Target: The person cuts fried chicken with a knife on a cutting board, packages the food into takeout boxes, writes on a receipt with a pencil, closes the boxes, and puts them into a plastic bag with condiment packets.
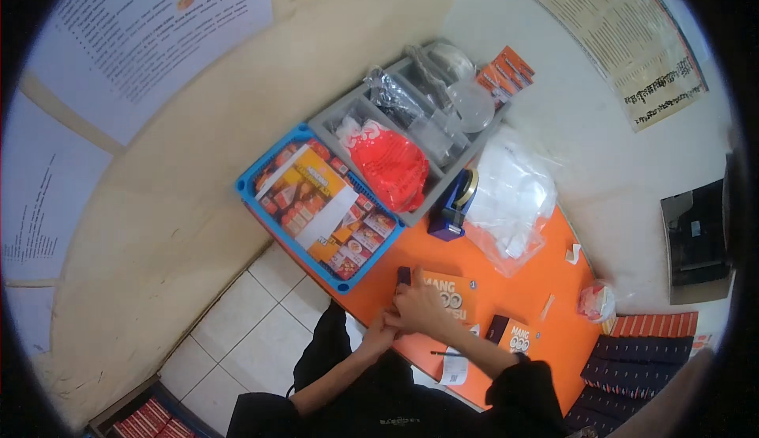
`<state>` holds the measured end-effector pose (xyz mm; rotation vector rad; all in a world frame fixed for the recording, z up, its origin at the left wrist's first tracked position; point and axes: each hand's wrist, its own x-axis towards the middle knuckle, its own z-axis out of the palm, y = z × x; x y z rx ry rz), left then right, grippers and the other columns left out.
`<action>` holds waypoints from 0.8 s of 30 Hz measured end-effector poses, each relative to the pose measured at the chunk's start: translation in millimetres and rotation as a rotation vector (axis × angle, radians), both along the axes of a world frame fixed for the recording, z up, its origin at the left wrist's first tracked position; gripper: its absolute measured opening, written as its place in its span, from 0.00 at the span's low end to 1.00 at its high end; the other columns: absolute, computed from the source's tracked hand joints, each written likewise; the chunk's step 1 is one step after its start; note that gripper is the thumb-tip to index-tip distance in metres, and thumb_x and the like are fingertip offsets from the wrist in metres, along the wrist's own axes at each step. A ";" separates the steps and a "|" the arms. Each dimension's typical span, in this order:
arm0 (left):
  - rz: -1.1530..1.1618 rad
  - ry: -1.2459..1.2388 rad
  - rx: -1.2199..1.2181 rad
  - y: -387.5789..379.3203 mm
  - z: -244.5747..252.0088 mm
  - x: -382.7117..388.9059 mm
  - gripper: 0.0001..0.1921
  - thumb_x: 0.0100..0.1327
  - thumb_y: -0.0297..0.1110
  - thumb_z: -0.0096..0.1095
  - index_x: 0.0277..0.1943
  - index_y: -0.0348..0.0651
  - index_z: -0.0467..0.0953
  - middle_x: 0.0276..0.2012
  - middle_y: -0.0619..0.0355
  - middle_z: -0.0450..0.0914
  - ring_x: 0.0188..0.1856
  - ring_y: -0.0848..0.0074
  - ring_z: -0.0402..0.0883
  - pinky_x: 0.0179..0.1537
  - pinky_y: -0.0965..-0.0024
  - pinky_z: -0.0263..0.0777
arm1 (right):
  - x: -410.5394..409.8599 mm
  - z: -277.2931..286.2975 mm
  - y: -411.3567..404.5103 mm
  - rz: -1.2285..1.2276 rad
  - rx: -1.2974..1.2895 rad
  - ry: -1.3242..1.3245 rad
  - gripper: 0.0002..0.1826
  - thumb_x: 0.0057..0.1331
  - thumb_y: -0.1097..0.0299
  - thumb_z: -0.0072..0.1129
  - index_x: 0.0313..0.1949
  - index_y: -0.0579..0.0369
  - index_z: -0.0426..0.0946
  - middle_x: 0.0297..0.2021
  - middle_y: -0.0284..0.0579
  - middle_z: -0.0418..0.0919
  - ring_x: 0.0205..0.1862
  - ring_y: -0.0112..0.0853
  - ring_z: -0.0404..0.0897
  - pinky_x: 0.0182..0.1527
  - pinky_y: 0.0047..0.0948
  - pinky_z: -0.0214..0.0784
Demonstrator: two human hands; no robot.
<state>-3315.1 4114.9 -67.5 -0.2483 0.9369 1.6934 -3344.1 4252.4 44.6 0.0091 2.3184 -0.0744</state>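
My left hand (378, 337) and my right hand (418, 310) meet at the near edge of an orange table (379, 298). Fingers of the two hands touch and overlap, so whether anything small lies between them is hidden. Just beyond my right hand, and partly covered by it, is a larger orange printed box (459, 284) with a dark end. A smaller orange and dark box (510, 334) lies to the right of my right forearm. Partly under that forearm are a printed paper slip (454, 373) and a dark pen (442, 353).
A blue basket (284, 242) holds printed leaflets. Beside it, a grey compartment tray (436, 186) contains a red plastic bag (388, 162) and clear packaging. A blue tape dispenser (449, 224) stands by clear plastic bags (513, 192). Stacked dark boxes (637, 358) line the right side.
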 end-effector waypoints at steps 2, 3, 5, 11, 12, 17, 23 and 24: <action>0.081 0.756 -0.152 -15.8 25.9 -10.9 0.24 0.56 0.36 0.68 0.52 0.46 0.64 0.46 0.48 0.72 0.45 0.67 0.77 0.45 0.68 0.71 | 23.8 -2.5 14.2 0.030 -0.310 0.653 0.14 0.50 0.57 0.66 0.33 0.49 0.81 0.60 0.54 0.62 0.61 0.58 0.63 0.50 0.45 0.71; 0.072 0.757 -0.151 -23.0 47.8 -25.1 0.24 0.56 0.36 0.68 0.52 0.46 0.64 0.46 0.48 0.72 0.45 0.67 0.77 0.45 0.68 0.71 | 32.3 3.0 31.0 0.022 -0.309 0.655 0.14 0.50 0.57 0.66 0.33 0.49 0.81 0.60 0.54 0.62 0.61 0.58 0.63 0.50 0.45 0.71; -0.262 1.507 -0.144 -19.4 85.4 -61.2 0.29 0.50 0.36 0.70 0.55 0.51 0.66 0.54 0.44 0.69 0.57 0.58 0.70 0.54 0.51 0.66 | 54.2 14.7 73.8 -0.287 -0.588 0.672 0.29 0.42 0.63 0.73 0.46 0.46 0.74 0.63 0.59 0.54 0.64 0.61 0.56 0.56 0.48 0.66; -0.895 2.064 -0.238 69.3 54.9 -63.2 0.47 0.35 0.46 0.79 0.64 0.62 0.64 0.65 0.45 0.54 0.68 0.44 0.47 0.52 0.25 0.48 | 97.8 -12.4 114.9 -0.110 -0.197 0.295 0.43 0.40 0.65 0.73 0.58 0.41 0.62 0.62 0.60 0.53 0.64 0.66 0.49 0.59 0.55 0.61; -0.891 2.102 -0.203 79.5 61.0 -64.8 0.47 0.35 0.46 0.79 0.64 0.62 0.64 0.65 0.45 0.54 0.68 0.44 0.47 0.52 0.25 0.48 | 99.7 -9.6 122.9 -0.137 -0.171 0.321 0.43 0.40 0.65 0.73 0.58 0.41 0.62 0.62 0.60 0.53 0.64 0.66 0.49 0.59 0.55 0.61; -0.896 1.955 -0.190 68.4 52.1 -58.5 0.48 0.30 0.55 0.79 0.61 0.66 0.66 0.66 0.48 0.51 0.65 0.49 0.51 0.54 0.33 0.51 | 113.5 -10.3 107.5 -0.106 -0.273 0.486 0.37 0.42 0.61 0.73 0.54 0.35 0.67 0.58 0.57 0.57 0.64 0.57 0.54 0.55 0.50 0.67; -1.051 1.970 -0.178 68.0 78.5 -67.5 0.28 0.42 0.55 0.72 0.50 0.64 0.76 0.64 0.50 0.56 0.66 0.53 0.51 0.55 0.29 0.46 | 112.0 -3.8 181.1 -0.763 -0.452 1.031 0.10 0.57 0.61 0.62 0.40 0.43 0.81 0.49 0.42 0.77 0.56 0.38 0.70 0.54 0.38 0.67; -1.053 1.986 -0.171 76.0 86.0 -65.5 0.28 0.42 0.55 0.72 0.50 0.64 0.76 0.64 0.50 0.56 0.66 0.53 0.51 0.55 0.29 0.46 | 101.8 -6.8 213.9 -0.890 -0.347 1.023 0.10 0.57 0.61 0.63 0.38 0.44 0.82 0.46 0.41 0.78 0.53 0.38 0.72 0.51 0.37 0.68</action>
